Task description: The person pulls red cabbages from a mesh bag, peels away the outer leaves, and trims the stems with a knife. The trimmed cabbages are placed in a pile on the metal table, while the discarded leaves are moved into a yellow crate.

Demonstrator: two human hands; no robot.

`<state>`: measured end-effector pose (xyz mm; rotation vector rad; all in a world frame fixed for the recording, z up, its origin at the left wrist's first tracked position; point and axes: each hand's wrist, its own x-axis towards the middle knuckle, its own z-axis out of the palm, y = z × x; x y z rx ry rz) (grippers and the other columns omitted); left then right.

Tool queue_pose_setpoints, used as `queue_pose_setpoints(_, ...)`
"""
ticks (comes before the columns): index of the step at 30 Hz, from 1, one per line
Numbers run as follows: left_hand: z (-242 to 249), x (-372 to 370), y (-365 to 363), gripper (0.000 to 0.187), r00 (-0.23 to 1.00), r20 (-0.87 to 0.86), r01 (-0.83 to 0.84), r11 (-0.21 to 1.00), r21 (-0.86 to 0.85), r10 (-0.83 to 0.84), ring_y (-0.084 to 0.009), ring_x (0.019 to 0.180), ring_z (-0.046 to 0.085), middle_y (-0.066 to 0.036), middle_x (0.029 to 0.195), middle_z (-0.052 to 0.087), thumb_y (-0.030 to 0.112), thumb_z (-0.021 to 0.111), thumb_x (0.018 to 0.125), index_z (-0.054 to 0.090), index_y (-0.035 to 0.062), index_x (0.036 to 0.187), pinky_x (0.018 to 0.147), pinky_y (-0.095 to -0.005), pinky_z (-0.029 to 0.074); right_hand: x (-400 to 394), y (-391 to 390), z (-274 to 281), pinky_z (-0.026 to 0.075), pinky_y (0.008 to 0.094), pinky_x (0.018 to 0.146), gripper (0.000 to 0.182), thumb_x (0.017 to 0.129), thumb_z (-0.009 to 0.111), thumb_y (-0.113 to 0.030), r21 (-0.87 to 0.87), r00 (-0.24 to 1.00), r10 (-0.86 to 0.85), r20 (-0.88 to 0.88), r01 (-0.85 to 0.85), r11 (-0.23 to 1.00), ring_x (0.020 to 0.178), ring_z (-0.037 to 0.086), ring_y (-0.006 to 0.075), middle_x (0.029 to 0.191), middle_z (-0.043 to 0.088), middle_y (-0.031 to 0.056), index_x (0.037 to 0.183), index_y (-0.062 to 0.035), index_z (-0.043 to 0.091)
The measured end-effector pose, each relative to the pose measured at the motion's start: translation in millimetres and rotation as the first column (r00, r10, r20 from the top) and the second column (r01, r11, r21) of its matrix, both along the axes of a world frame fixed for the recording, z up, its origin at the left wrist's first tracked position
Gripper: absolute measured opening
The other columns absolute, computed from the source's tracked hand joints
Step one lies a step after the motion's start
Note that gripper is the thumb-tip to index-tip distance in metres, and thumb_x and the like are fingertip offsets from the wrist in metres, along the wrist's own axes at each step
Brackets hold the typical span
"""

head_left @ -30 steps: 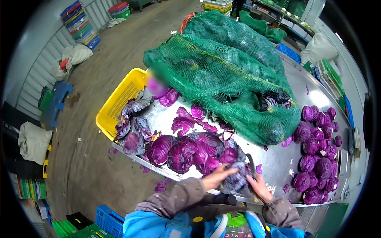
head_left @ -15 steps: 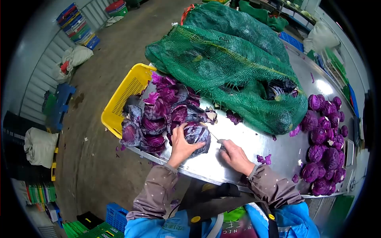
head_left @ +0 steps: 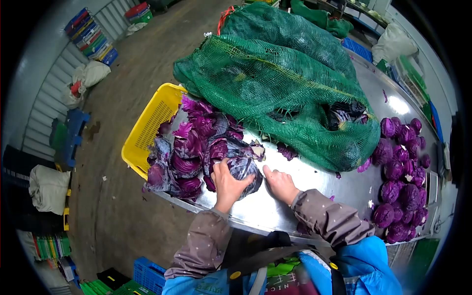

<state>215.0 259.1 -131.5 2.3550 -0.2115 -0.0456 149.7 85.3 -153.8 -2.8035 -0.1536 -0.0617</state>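
A red cabbage (head_left: 243,169) with dull, bluish outer leaves rests on the metal table. My left hand (head_left: 228,186) grips it from the near left, thumb across its front. Close against its right side is my right hand (head_left: 280,185), fingers curled around a knife whose blade I cannot make out now. Loose purple leaves (head_left: 189,140) are heaped left of the cabbage, partly over a yellow basket (head_left: 151,129). A cut piece with a pale stub (head_left: 257,150) lies just beyond it.
Green mesh sacks (head_left: 280,83) of cabbages cover the table's far middle. Several trimmed red cabbages (head_left: 400,184) are grouped on the right. Leaf scraps (head_left: 287,151) lie on the metal table (head_left: 260,209). Stacked crates (head_left: 91,37) stand on the floor at far left.
My right hand has shifted left and up against the cabbage, and the knife blade no longer shows. My left hand keeps its hold. The view has shifted slightly.
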Motion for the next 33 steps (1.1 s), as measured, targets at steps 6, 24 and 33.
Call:
queue_pose_setpoints(6, -2.8, -6.1, -15.3, 0.084, 0.988, 0.153, -0.009, 0.995, 0.101, -0.006, -0.0360, 0.105, 0.044, -0.017, 0.110, 0.045, 0.038, 0.083, 0.055, 0.045, -0.0015, 0.119, 0.088, -0.0442, 0.038, 3.0, -1.7, 10.0, 0.048, 0.0496, 0.058, 0.026, 0.085, 0.043, -0.009, 0.028, 0.986, -0.096, -0.136, 0.100, 0.995, 0.068, 0.063, 0.0371, 0.071, 0.062, 0.0182, 0.110, -0.0024, 0.044)
queue_pose_setpoints(24, -3.6, -38.7, 74.1, 0.085, 0.978, 0.006, 0.205, 0.945, -0.256, -0.210, -0.0299, 0.113, 0.044, -0.016, 0.120, 0.040, 0.021, 0.082, 0.061, 0.034, 0.0075, 0.130, 0.099, -0.0395, 0.036, -46.8, -23.5, 32.1, 0.046, 0.0470, 0.068, 0.036, 0.094, 0.044, -0.027, 0.562, 0.941, -0.183, -0.286, 0.319, 0.763, 0.075, 0.060, 0.0442, 0.075, 0.060, 0.0255, 0.117, 0.0003, 0.045)
queue_pose_setpoints(33, -17.1, -42.5, 44.9, 0.090, 0.923, -0.007, 0.343, 0.831, -0.437, -0.385, -0.0346, 0.126, 0.034, -0.022, 0.134, 0.032, 0.017, 0.081, 0.058, 0.032, 0.0034, 0.132, 0.105, -0.0411, 0.030, -19.0, -0.4, 60.5, 0.051, 0.0410, 0.064, 0.041, 0.086, 0.051, -0.019, 0.310, 0.999, 0.001, -0.045, 0.013, 0.950, 0.076, 0.060, 0.0327, 0.093, 0.058, 0.0133, 0.127, -0.0193, 0.050)
